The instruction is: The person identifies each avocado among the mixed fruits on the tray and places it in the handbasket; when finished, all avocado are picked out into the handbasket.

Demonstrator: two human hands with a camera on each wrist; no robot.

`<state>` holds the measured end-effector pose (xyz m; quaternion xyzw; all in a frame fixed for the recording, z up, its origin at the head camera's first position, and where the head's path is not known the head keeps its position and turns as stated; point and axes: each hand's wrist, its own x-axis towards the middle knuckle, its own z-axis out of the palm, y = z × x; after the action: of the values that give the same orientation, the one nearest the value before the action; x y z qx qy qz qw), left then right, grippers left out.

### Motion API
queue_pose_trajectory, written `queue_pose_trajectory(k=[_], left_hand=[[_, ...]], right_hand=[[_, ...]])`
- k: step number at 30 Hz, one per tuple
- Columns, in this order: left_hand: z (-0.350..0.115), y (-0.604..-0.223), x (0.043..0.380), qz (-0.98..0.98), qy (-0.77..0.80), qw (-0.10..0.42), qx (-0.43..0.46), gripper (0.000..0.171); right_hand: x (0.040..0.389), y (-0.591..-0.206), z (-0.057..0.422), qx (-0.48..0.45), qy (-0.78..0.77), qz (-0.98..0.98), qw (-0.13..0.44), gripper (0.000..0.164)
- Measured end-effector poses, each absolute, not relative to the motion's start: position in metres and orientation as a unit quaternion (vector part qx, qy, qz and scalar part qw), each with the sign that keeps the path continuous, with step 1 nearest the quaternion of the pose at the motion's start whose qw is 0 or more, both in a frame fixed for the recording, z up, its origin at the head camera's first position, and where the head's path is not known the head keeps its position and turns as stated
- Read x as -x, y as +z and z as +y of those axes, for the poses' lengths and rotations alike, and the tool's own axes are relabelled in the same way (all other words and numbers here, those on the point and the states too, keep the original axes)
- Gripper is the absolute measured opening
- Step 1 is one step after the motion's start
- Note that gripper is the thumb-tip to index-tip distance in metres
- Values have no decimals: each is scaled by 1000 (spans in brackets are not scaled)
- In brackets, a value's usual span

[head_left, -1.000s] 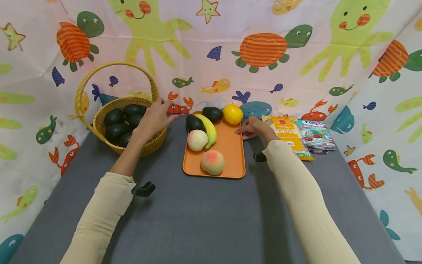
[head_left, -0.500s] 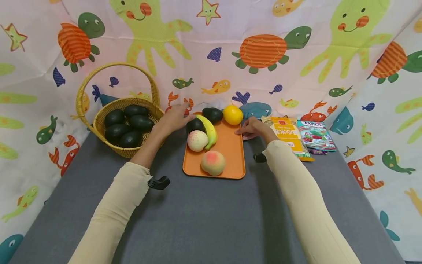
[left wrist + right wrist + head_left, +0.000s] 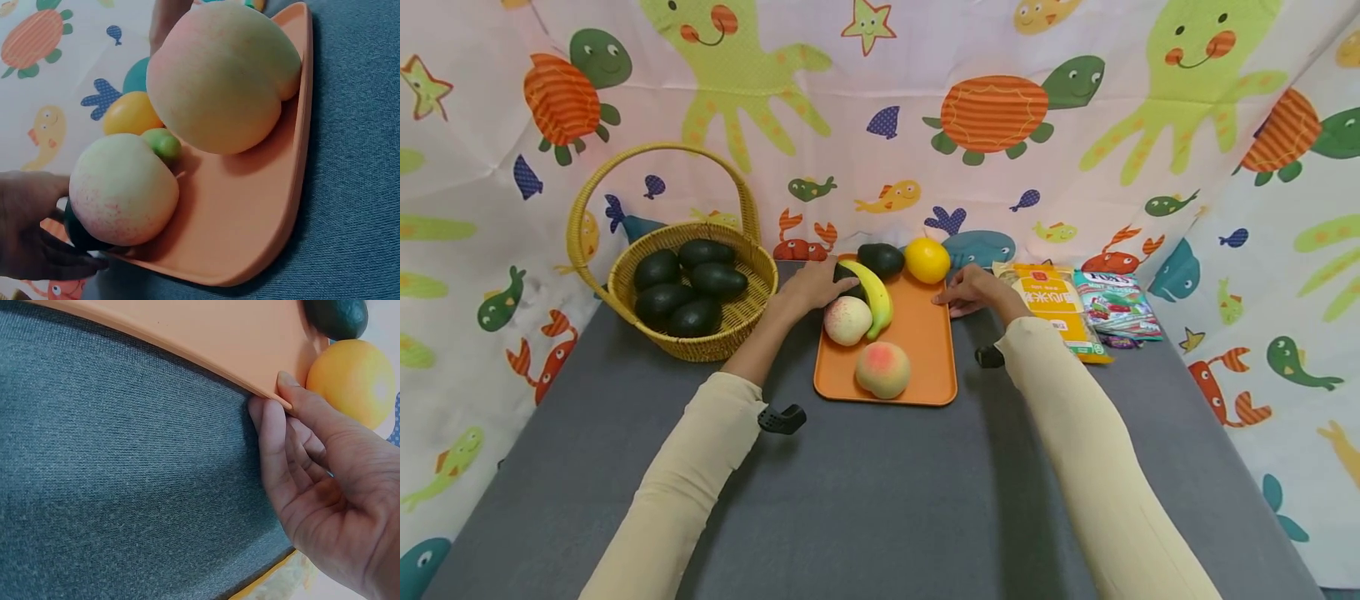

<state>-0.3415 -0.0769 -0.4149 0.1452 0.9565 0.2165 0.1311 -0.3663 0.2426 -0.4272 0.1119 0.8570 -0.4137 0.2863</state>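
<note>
A shallow orange tray (image 3: 917, 350) lies on the grey cloth. My right hand (image 3: 973, 290) pinches its right rim near the far corner, thumb on top and fingers beneath, clearest in the right wrist view. At the far left corner my left hand (image 3: 811, 287) reaches around a dark avocado (image 3: 848, 272), fingers extended and thumb on the other side; the thumb tip is hidden behind a speckled peach (image 3: 122, 194) in the left wrist view, so firm contact is unclear. The tray also carries a banana (image 3: 877, 300), another avocado (image 3: 881, 261), a yellow fruit (image 3: 927, 261) and a larger peach (image 3: 883, 370).
A yellow wicker basket (image 3: 760, 333) with a tall handle stands left of the tray, holding several avocados (image 3: 718, 280). To the right lie an orange food packet (image 3: 1054, 304) and a teal candy bag (image 3: 1118, 302). A printed curtain (image 3: 820, 92) rises behind the table.
My left hand has moved right and down from the basket's rim to the avocado at the tray's far left corner. The right hand keeps its pinch on the tray.
</note>
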Motion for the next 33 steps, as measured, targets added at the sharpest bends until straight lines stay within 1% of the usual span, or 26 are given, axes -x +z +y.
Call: queue_pose_trajectory(k=[4,11,15,24,29,33], left_hand=[[-76,-417,341,953,230,125,-153,80],[-77,-417,340,951,247,72,-169,71],[-77,-415,337,949,262,52,-170,71],[-78,-405,333,941,276,-29,-195,68],[-88,-392,325,930,286,-66,-222,72],[-100,-378,317,926,293,-81,-224,77]], right_hand=[[365,-424,244,-111,-414,858,285,28],[366,-426,243,-113,-414,856,288,28],[366,-427,241,-119,-414,854,292,29],[364,-423,243,-113,-408,858,291,30],[364,-422,242,-114,-409,858,289,30],[364,-424,242,-109,-409,859,290,29]])
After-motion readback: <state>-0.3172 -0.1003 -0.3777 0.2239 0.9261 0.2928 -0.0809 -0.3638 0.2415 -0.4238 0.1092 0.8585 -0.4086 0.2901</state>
